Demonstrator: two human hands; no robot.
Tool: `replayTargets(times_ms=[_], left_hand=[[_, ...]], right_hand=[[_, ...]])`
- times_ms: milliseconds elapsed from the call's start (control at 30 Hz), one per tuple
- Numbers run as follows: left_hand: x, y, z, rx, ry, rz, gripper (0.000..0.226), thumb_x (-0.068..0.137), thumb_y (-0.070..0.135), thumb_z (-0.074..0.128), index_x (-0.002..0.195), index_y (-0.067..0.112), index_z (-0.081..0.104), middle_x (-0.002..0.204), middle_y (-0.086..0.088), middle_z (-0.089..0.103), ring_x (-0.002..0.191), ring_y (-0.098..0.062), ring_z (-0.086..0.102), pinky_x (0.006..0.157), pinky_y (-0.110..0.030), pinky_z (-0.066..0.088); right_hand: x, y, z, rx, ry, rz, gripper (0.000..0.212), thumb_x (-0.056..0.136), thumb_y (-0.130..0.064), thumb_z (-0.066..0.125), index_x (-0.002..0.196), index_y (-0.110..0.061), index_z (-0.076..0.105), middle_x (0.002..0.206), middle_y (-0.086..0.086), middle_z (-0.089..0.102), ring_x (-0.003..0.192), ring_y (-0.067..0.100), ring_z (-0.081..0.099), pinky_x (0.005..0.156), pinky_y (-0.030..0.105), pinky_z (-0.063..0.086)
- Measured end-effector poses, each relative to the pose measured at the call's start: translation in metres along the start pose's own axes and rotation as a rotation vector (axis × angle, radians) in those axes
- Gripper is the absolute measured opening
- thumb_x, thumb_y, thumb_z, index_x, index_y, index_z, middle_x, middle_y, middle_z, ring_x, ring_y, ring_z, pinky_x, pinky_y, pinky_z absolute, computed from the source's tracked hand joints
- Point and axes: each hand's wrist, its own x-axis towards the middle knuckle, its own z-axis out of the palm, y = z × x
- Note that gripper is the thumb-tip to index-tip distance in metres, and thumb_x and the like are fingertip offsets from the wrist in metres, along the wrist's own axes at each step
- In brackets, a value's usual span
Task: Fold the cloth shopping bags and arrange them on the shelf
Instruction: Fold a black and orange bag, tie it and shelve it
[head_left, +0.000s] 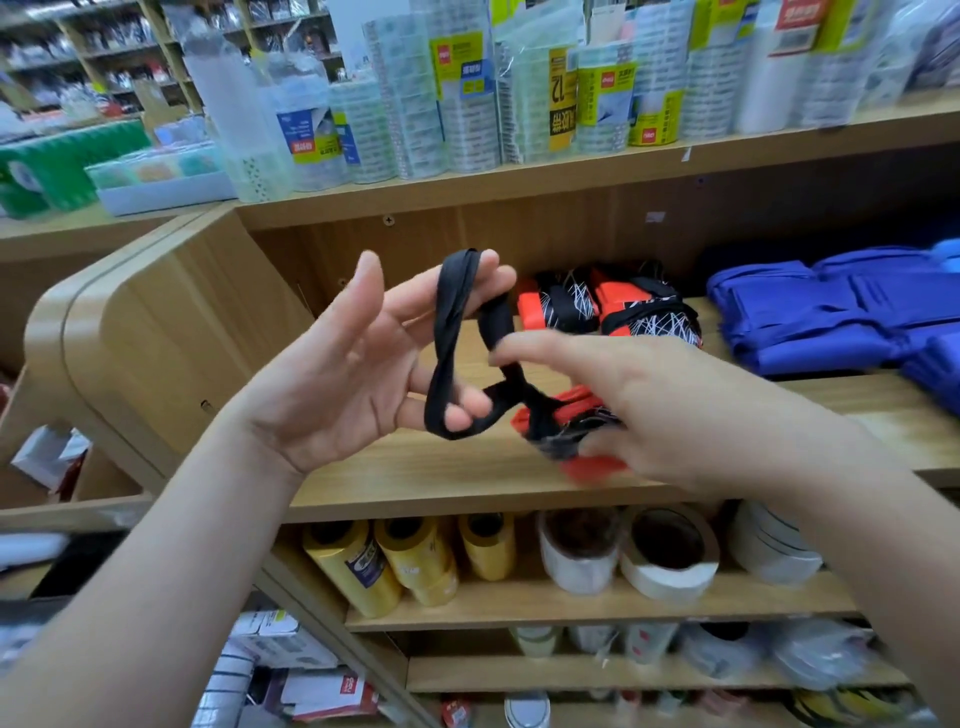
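A folded red and black cloth bag (582, 415) is held above the wooden shelf (467, 467) by my right hand (649, 410), whose fingers curl round the bundle. Its black strap (447, 332) loops out to the left and hangs over the spread fingers of my left hand (374, 358), palm up. Two folded bags of the same red, black and white pattern (608, 306) lie at the back of the shelf. A pile of folded blue bags (831, 312) fills the right side of the same shelf.
Stacks of clear tape rolls (467, 104) stand on the shelf above. Yellow rolls (405, 561) and white tape rolls (670, 556) sit on the shelf below. The shelf's rounded wooden end panel (130, 322) is at the left.
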Motion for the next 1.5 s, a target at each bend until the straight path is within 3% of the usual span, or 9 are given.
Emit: replayTargets(times_ms=[100,267,533,767,933,1033,1233,1367,1500], left_hand=[[0.013,-0.001,0.011,-0.143,-0.082,0.098,0.094,0.078,0.066,0.059,0.152,0.016,0.031,0.16,0.0,0.027,0.094,-0.028,0.068,0.076,-0.032,0.059],[0.019,-0.016,0.026,-0.473,-0.043,0.236,0.1,0.075,0.064,0.063,0.15,0.009,0.027,0.161,-0.008,0.023,0.085,-0.027,0.071,0.071,-0.029,0.061],[0.018,-0.034,0.021,-0.485,0.586,0.263,0.048,0.073,0.0,0.066,0.12,0.007,0.056,0.091,-0.008,0.065,0.057,-0.007,0.058,0.051,-0.015,0.05],[0.015,-0.029,0.017,0.346,0.748,0.217,0.052,0.092,-0.017,0.042,0.072,0.018,0.075,0.087,0.009,0.066,0.076,-0.013,0.063,0.063,-0.022,0.054],[0.002,-0.019,0.005,1.083,0.34,-0.095,0.033,0.086,0.047,0.069,0.117,0.037,0.066,0.115,0.009,0.05,0.106,-0.003,0.053,0.086,-0.018,0.047],[-0.002,-0.017,0.005,1.592,0.387,0.073,0.041,0.071,0.059,0.067,0.1,0.03,0.071,0.112,0.006,0.047,0.105,-0.013,0.04,0.092,-0.033,0.042],[0.016,-0.004,0.019,0.374,0.299,0.315,0.01,0.08,0.023,0.067,0.072,0.017,0.069,0.072,-0.001,0.057,0.074,-0.022,0.057,0.076,-0.035,0.05],[0.024,-0.006,0.011,0.032,0.392,0.238,0.02,0.089,0.022,0.058,0.1,0.01,0.07,0.064,0.007,0.043,0.05,-0.003,0.043,0.062,-0.023,0.047],[0.022,-0.006,0.002,0.018,0.369,0.122,0.042,0.087,0.024,0.059,0.124,0.004,0.063,0.093,0.0,0.058,0.049,0.0,0.044,0.055,-0.018,0.047]], right_hand=[[0.012,-0.011,0.01,-0.324,0.149,-0.05,0.086,0.08,-0.01,0.068,0.139,-0.052,0.022,0.084,-0.008,0.05,0.061,0.023,0.055,0.044,0.035,0.044],[0.015,0.0,0.026,-0.001,0.536,-0.028,0.033,0.08,-0.011,0.077,0.11,-0.014,0.065,0.092,0.001,0.062,0.074,0.027,0.063,0.06,0.043,0.052],[0.007,0.011,0.023,0.36,0.447,0.032,0.036,0.074,-0.002,0.082,0.107,-0.012,0.071,0.097,-0.006,0.068,0.092,0.007,0.062,0.086,0.024,0.048],[0.006,0.016,0.024,0.678,0.334,0.118,0.036,0.075,0.001,0.08,0.102,-0.023,0.071,0.092,-0.011,0.073,0.092,0.0,0.067,0.085,0.016,0.048],[0.001,0.037,0.021,1.057,0.263,0.215,0.033,0.073,-0.005,0.081,0.103,-0.016,0.072,0.096,-0.002,0.075,0.091,0.011,0.07,0.081,0.022,0.054],[-0.001,0.049,0.024,1.285,0.141,0.273,0.031,0.07,-0.005,0.072,0.101,-0.005,0.072,0.094,0.01,0.073,0.085,0.019,0.07,0.077,0.027,0.056],[0.004,0.041,0.044,1.622,-0.142,0.165,0.028,0.073,0.003,0.061,0.097,-0.007,0.071,0.089,0.01,0.071,0.076,0.017,0.069,0.07,0.024,0.055],[0.002,0.039,0.04,1.636,-0.187,0.069,0.052,0.081,0.007,0.06,0.125,-0.019,0.06,0.102,0.015,0.069,0.091,0.023,0.069,0.083,0.031,0.054],[-0.007,0.034,0.022,1.125,-0.123,0.051,0.082,0.084,-0.007,0.071,0.144,-0.047,0.032,0.096,0.016,0.062,0.09,0.031,0.064,0.087,0.043,0.051]])
